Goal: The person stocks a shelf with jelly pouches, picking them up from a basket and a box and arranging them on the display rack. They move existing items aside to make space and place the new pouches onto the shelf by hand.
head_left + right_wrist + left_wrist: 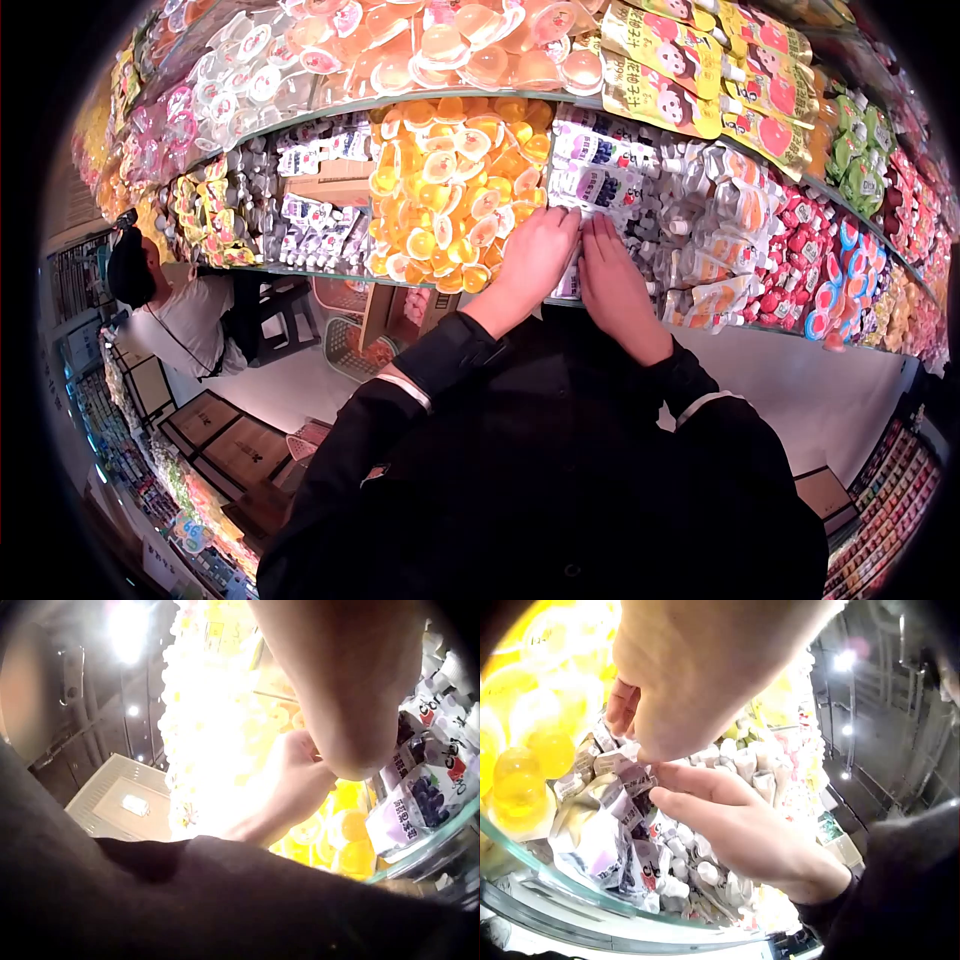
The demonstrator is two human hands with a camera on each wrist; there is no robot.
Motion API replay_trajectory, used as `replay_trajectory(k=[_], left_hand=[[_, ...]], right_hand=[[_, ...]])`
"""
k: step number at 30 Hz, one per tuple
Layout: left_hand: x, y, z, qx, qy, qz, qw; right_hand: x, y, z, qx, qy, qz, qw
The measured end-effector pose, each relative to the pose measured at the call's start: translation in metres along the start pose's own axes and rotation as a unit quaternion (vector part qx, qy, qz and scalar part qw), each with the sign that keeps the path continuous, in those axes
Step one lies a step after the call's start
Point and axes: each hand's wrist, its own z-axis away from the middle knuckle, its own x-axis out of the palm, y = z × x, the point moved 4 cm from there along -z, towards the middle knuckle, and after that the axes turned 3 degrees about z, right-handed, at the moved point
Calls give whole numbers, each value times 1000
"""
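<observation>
Grape-print drink pouches [597, 187], white w/ purple fruit & white caps, fill a lower-shelf bay of a packed confectionery display, both hands of a black-sleeved person at the bay's near end. L hand [538, 255] bends down at the wrist, fingertips in among the pouches; can't tell whether they pinch one. R hand [614, 285] is just beside it, fingers fairly straight & touching the pouches. Hands are near each other, fingertips pointing into the same spot. L-wrist view: pouches lie tilted & crowded behind the glass shelf edge [555, 881], some caps toward the camera. R-wrist view: grape labels lean by the same edge, much of the rest blown out by glare.

To L of the bay, yellow jelly cups [450, 190], heaped; farther L, similar purple-and-white pouches [325, 240] near a cardboard box [335, 185]. To R, white-capped pouches w/ orange print [735, 205], then red pouches [800, 240]. Upper shelf, L to R: clear jelly cups [250, 75], peach-coloured jelly cups [440, 45], yellow cartoon-print pouches [655, 75], green pouches [860, 150].

Bkgd, L: a second person in white shirt & dark cap [190, 325], plastic baskets [337, 352] & brown cartons [240, 450] nearby.
</observation>
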Motion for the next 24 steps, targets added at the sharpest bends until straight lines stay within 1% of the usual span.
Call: replay_trajectory(k=[1,2,3,5,6,7,8,9,10,11,12,13,14,15,17,19,20,21,23,24], left_hand=[[5,-7,0,-32,-35,-9,999],[4,-9,1,-37,-2,14,999],[5,-10,3,-41,1,12,999],[10,-16,7,-125,-38,40,991],[15,-18,10,-133,-27,36,990],[23,-21,13,-142,-46,12,989],[16,-20,16,-133,5,108,985],[27,-26,20,-144,58,167,974],[26,-18,17,-101,28,-35,994],[10,-8,19,-75,15,-39,996],[7,-6,29,-65,28,0,997],[-3,0,39,-32,20,32,999],[-3,0,51,-29,9,67,997],[4,-5,60,-15,-28,54,998],[9,-13,71,-1,-36,113,993],[20,-17,66,-34,-91,123,988],[23,-17,69,-17,-61,151,986],[24,-17,70,-23,-30,182,982],[34,-21,72,-74,3,296,952],[40,-22,73,-101,4,359,928]], right_hand=[[6,1,-3,-5,-7,-4,1000],[9,0,-3,-10,-9,-6,1000],[11,2,-3,-15,-20,-20,999],[13,6,-1,-29,-32,-37,998],[15,10,2,-27,-57,-51,997],[19,10,1,-35,-83,-69,993],[14,5,0,-28,-62,-80,994],[10,-2,1,-25,-43,-94,994],[14,-8,3,-33,-36,-51,998],[16,-12,7,-38,-27,-5,999],[24,-11,10,-68,-33,-13,997],[38,-3,13,-63,-58,11,996],[48,3,12,-56,-80,40,994],[52,3,9,-72,-81,41,993],[57,6,6,-51,-70,67,994],[60,8,7,-68,-45,71,994],[62,8,9,-61,-39,82,994],[62,5,9,-53,-33,92,994],[56,-2,6,-53,-41,92,993],[51,-8,5,-49,-60,122,990]])
